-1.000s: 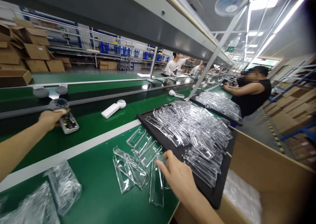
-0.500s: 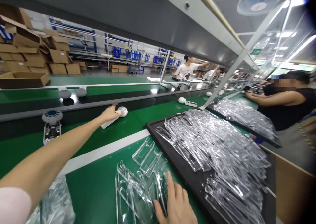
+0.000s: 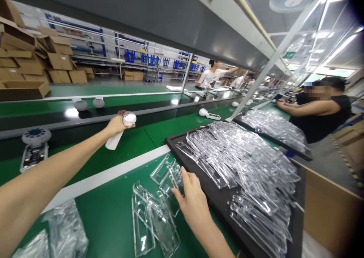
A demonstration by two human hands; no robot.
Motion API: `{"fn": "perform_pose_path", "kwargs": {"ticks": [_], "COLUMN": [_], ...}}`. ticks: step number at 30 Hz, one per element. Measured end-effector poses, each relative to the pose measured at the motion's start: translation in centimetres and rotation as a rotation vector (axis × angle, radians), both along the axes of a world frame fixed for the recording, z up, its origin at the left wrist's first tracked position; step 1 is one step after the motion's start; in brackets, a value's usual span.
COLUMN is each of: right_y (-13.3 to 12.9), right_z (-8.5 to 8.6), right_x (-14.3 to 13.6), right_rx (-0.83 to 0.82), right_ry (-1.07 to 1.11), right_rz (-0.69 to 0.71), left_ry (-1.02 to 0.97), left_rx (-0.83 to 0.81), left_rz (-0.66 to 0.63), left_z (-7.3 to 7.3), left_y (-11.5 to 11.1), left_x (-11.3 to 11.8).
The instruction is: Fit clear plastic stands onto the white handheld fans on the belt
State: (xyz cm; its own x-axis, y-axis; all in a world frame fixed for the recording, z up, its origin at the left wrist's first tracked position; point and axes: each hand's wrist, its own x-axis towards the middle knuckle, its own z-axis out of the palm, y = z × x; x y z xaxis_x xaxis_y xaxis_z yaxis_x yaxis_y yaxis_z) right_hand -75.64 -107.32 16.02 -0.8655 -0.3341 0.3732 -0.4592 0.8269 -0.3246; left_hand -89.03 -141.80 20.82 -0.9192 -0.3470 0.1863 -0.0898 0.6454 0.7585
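My left hand [image 3: 116, 124] is wrapped round a white handheld device with a round head [image 3: 129, 118]. Its flat white handle [image 3: 114, 141] hangs below my fingers, above the green belt. Over the near bench, my right hand [image 3: 195, 195] has thumb and fingers about a bunch of clear plastic frames [image 3: 175, 175]; the exact contact is partly hidden. More clear plastic frames [image 3: 155, 216] lie loosely overlapping to the left of that hand. Right beside it, a black tray [image 3: 209, 191] carries a big heap of similar clear parts [image 3: 241, 155].
Another device with its circuit board exposed [image 3: 35, 151] lies at left. Clear plastic bags [image 3: 66, 227] rest at the near left. One white device [image 3: 209, 114] lies farther along the belt. A slanted metal post [image 3: 256, 85] rises behind the tray. A co-worker [image 3: 321, 110] sits at right.
My left hand has drawn back leftward, and the device has turned in it. My right hand has moved forward, with some clear frames shifting along with it.
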Motion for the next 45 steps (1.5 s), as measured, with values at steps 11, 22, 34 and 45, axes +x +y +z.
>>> {"fn": "perform_pose_path", "kwargs": {"ticks": [11, 22, 34, 45], "right_y": [-4.3, -14.4, -14.3, -16.8], "right_z": [5.1, 9.7, 10.0, 10.4], "right_x": [-0.2, 7.5, 8.2, 5.9], "right_rx": [-0.476, -0.381, -0.426, -1.227], "right_ry": [-0.204, 0.091, -0.042, -0.441], "right_rz": [0.017, 0.254, 0.468, 0.115], "left_ry": [0.231, 0.368, 0.397, 0.491], "left_rx": [1.227, 1.175, 1.044, 0.548], "left_rz": [-0.107, -0.339, -0.359, -0.122], "left_z": [7.0, 9.7, 10.7, 9.3], "left_y": [3.7, 7.8, 6.7, 8.7], "left_x": [11.0, 20.3, 23.3, 25.9]}}
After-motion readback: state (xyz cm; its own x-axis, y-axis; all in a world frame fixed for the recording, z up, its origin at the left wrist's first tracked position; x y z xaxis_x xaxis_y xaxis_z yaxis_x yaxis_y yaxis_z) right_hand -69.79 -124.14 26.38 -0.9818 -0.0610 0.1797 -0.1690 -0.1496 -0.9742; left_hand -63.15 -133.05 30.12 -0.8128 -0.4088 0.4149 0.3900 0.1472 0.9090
